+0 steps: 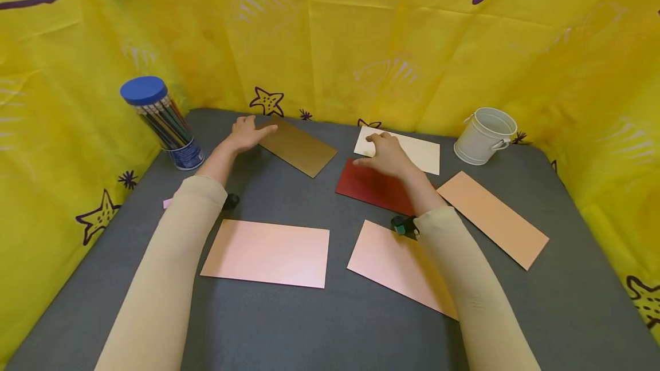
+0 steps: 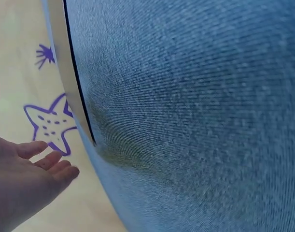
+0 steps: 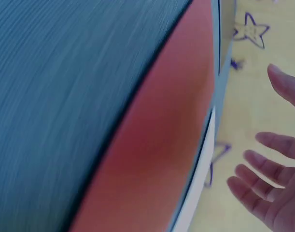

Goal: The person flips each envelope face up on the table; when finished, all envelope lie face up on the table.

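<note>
My left hand [image 1: 244,133] is over the left end of a brown rectangular board [image 1: 299,147] at the back of the table. In the left wrist view its fingers [image 2: 53,166] reach out loosely, holding nothing, with the board [image 2: 67,63] beyond them. The right hand [image 1: 388,155] hovers above a red board [image 1: 371,185] and overlaps the white board [image 1: 415,150] behind it. Its thumb and fingers are spread with nothing between them in the right wrist view, where the red board [image 3: 152,121] and the edge of the white one [image 3: 200,169] show.
Two pink boards, one at left [image 1: 268,253] and one at right [image 1: 397,268], lie nearer me. An orange board [image 1: 495,216] slants at the right. A white bucket [image 1: 482,136] stands back right, a blue-lidded tub of pencils [image 1: 165,122] back left. Yellow cloth [image 1: 330,44] surrounds the table [image 1: 278,325].
</note>
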A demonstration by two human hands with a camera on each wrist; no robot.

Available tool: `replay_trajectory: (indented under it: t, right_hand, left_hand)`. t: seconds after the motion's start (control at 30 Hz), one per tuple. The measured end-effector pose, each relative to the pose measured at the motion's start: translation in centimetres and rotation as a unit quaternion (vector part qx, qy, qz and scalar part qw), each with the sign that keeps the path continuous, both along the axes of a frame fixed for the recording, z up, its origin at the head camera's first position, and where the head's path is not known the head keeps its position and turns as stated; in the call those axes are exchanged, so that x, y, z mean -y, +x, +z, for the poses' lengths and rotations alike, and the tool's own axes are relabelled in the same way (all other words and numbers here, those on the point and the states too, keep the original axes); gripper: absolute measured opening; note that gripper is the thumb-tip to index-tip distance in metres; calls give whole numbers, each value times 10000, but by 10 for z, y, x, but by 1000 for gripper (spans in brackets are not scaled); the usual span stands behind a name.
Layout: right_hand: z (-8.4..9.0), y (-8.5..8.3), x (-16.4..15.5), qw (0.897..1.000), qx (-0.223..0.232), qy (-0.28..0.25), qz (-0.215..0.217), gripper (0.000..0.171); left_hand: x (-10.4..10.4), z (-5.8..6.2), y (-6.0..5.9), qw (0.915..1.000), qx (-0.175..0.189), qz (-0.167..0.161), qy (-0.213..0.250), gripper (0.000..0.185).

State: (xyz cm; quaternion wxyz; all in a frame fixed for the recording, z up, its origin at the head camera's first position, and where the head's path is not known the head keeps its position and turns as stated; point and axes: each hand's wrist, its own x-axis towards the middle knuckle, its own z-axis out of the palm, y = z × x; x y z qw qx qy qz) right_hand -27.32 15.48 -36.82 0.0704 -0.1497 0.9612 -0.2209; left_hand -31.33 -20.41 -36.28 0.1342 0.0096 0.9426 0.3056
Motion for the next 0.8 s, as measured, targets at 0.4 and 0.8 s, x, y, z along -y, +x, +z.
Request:
replay_trajectory:
  t: [0.4,0.8]
  right_hand:
    - [-20,-14,62,9990,370,81,251,85]
    - [-30,-12,82,9984,459,180,266,102]
  left_hand:
    - [17,-18,-11,9984,-25,385,418,78]
    - [22,-28,-15,9984,-159,287,465,69]
